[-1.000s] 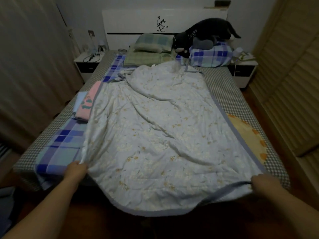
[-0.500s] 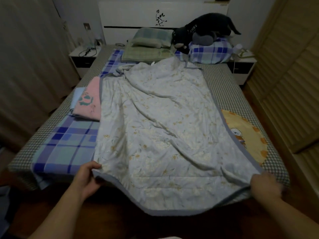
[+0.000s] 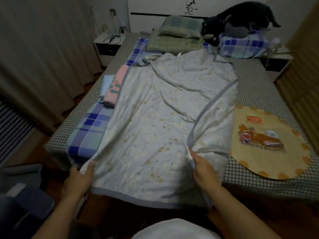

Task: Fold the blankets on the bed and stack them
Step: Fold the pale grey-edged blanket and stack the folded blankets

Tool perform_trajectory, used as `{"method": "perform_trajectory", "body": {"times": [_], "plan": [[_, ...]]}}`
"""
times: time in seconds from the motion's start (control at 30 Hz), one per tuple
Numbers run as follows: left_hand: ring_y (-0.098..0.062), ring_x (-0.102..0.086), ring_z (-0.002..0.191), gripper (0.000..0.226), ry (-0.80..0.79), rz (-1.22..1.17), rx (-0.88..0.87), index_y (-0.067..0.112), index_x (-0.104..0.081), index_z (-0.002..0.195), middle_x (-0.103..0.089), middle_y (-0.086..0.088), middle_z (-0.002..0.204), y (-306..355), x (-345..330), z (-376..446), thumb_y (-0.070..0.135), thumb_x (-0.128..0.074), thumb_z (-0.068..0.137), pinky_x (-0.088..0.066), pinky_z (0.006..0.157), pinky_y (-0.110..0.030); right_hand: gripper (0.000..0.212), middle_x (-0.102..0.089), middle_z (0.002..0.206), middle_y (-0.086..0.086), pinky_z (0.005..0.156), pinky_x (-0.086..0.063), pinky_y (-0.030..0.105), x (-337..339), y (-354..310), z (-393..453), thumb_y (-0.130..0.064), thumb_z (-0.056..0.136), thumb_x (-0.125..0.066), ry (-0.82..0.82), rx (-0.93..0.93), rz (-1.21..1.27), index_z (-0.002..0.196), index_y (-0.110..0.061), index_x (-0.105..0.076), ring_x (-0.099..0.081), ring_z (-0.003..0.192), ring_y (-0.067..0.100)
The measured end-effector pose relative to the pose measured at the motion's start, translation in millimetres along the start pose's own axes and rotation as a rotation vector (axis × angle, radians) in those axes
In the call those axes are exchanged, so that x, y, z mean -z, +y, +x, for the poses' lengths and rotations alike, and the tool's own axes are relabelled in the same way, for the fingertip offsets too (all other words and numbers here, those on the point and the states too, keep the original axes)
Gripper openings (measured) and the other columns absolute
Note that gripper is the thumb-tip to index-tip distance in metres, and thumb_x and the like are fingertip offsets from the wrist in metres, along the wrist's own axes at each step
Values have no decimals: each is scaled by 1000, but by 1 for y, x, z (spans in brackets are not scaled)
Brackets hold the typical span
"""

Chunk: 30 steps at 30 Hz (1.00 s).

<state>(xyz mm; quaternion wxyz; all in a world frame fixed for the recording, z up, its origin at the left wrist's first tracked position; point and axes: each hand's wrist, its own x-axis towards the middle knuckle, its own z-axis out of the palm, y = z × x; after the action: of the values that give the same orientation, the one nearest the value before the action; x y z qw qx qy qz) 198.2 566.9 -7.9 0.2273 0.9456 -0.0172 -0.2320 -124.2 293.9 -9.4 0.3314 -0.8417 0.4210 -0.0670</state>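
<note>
Fingers of the left hand (image 3: 78,178) and right hand (image 3: 202,171) pinch the floral blanket (image 3: 155,118) near six o'clock. Judging by the turned right edge, a lengthwise fold is underway; next, carry it toward nine o'clock.

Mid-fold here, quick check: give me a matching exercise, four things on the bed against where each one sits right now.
Things:
1. floral blanket
2. pink folded blanket
3. round yellow mat
4. black plush toy

Places:
A. by the headboard, on the plaid pillow
B. left side of the bed, partly under the floral blanket's edge
C. spread down the middle, near corners gripped by the left hand and right hand
D. right side, near the foot

Pairs: 1-C, 2-B, 3-D, 4-A
</note>
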Motion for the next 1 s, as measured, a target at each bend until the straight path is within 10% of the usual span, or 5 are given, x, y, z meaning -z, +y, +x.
{"method": "perform_trajectory", "body": {"times": [0.27,0.53,0.87,1.0], "plan": [[-42,-67,89,9,-156,-564,48,9,-67,94,-70,-23,95,-2,-1,-9,17,-68,88,-55,80,-52,64,-50,144,11,105,-45,47,-17,11,-12,8,97,-38,243,-447,557,139,-40,-43,-49,131,37],[-19,-49,64,26,18,-428,-270,-1,-50,82,-52,-8,71,61,-12,-66,16,-69,88,-38,57,-30,44,-55,126,7,102,-42,39,47,-17,-24,12,91,-43,453,-326,439,106,-19,-70,-48,119,18],[-17,-63,75,12,-236,-487,-359,12,-59,89,-66,-2,82,71,-21,-96,19,-69,91,-45,60,-28,31,-59,129,-8,101,-49,44,24,-48,-31,-9,102,-47,359,-320,542,121,-24,-67,-54,119,15],[-15,-62,74,10,-216,-532,-366,13,-59,90,-65,-2,82,68,-8,-106,15,-69,90,-43,58,-24,51,-57,125,6,78,-56,31,53,-36,-26,-11,99,-54,678,-786,1068,147,-22,-42,-58,107,22]]}}
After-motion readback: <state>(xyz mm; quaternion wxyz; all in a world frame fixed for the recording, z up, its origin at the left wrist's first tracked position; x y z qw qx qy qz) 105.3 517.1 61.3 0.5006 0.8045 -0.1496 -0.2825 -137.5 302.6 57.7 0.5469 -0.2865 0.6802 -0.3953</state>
